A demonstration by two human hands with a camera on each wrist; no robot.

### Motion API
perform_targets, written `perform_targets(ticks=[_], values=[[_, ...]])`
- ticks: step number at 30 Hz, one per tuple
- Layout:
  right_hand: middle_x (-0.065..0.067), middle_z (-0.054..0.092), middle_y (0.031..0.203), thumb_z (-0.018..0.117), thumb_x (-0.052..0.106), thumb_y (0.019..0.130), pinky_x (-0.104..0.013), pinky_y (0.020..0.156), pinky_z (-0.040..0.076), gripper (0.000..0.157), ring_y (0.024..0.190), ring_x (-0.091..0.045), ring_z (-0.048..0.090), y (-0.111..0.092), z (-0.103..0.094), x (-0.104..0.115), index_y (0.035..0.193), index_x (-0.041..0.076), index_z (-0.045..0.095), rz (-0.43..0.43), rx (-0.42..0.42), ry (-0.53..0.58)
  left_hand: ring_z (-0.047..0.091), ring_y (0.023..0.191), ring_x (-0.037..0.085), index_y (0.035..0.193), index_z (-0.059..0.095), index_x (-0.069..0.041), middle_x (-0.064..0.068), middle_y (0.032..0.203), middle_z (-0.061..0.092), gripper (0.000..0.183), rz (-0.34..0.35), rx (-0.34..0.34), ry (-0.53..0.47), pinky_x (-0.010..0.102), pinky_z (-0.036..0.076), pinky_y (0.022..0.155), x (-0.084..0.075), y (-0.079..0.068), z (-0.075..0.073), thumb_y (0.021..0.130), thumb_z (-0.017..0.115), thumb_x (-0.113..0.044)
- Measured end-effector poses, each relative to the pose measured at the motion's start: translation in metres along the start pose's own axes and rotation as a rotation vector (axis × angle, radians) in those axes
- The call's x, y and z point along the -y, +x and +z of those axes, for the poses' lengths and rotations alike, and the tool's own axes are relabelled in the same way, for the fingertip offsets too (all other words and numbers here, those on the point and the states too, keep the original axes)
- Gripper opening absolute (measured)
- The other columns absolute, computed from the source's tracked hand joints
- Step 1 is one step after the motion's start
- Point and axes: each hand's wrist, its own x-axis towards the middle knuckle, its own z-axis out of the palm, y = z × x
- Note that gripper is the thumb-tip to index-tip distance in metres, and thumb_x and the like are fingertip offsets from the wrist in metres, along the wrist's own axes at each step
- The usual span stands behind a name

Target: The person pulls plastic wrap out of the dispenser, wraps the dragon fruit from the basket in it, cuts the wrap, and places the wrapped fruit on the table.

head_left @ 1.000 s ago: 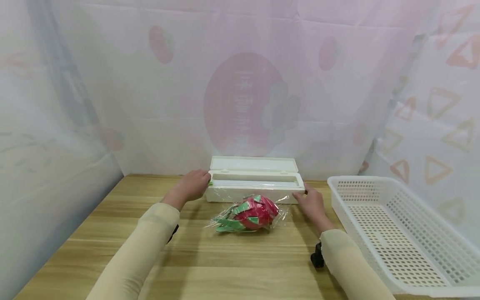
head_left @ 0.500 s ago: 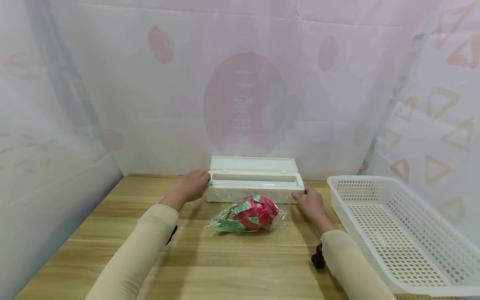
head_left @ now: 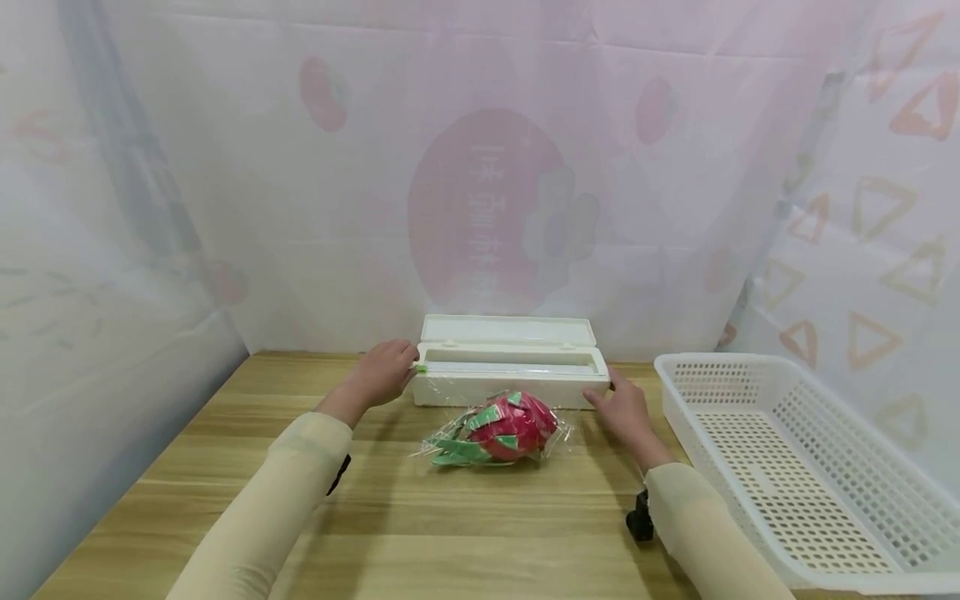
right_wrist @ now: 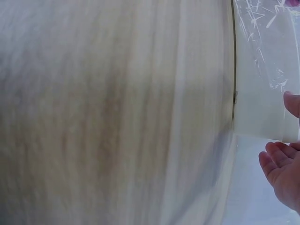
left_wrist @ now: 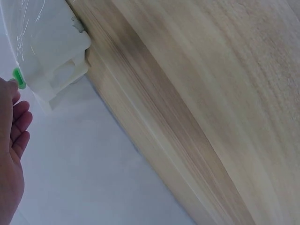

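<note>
A white cling film dispenser (head_left: 510,393) lies at the back of the table, its lid (head_left: 506,328) raised and a film roll (head_left: 510,367) inside. At its left end, my left hand (head_left: 382,372) pinches a small green slider (left_wrist: 18,78) between thumb and fingers; the left wrist view shows the thumb tip against it. My right hand (head_left: 624,410) grips the dispenser's right end, thumb on the front and fingers round the side. In front of the dispenser lies a red and green dragon fruit (head_left: 517,425) under clear cling film (head_left: 438,446), which stretches up to the dispenser.
A white perforated plastic basket (head_left: 720,467) stands on the right of the wooden table (head_left: 480,533). Printed cloth (head_left: 300,208) hangs close behind the dispenser and along both sides.
My left hand has shifted slightly left, showing more of the green slider. The right hand keeps its grip, and the dragon fruit stays in place.
</note>
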Motion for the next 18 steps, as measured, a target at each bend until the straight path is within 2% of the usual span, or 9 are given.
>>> perform_targets(ticks=[11, 18], values=[[-0.032, 0.052, 0.131, 0.066, 0.019, 0.093, -0.054, 0.104, 0.036, 0.053, 0.123, -0.046, 0.047, -0.003, -0.006, 0.005, 0.136, -0.006, 0.049, -0.001, 0.016, -0.014, 0.059, 0.088, 0.030, 0.102, 0.061, 0.005, 0.014, 0.095, 0.060, 0.017, 0.019, -0.043, -0.019, 0.044, 0.051, 0.081, -0.002, -0.004, -0.003, 0.091, 0.066, -0.008], [-0.029, 0.054, 0.131, 0.068, 0.019, 0.092, -0.055, 0.104, 0.036, 0.053, 0.123, -0.045, 0.049, -0.006, -0.012, 0.010, 0.136, -0.004, 0.049, -0.001, 0.026, -0.019, 0.059, 0.090, 0.028, 0.104, 0.062, 0.003, 0.012, 0.097, 0.061, 0.018, 0.028, -0.031, -0.007, 0.041, 0.051, 0.083, -0.004, -0.003, -0.004, 0.092, 0.066, -0.009]])
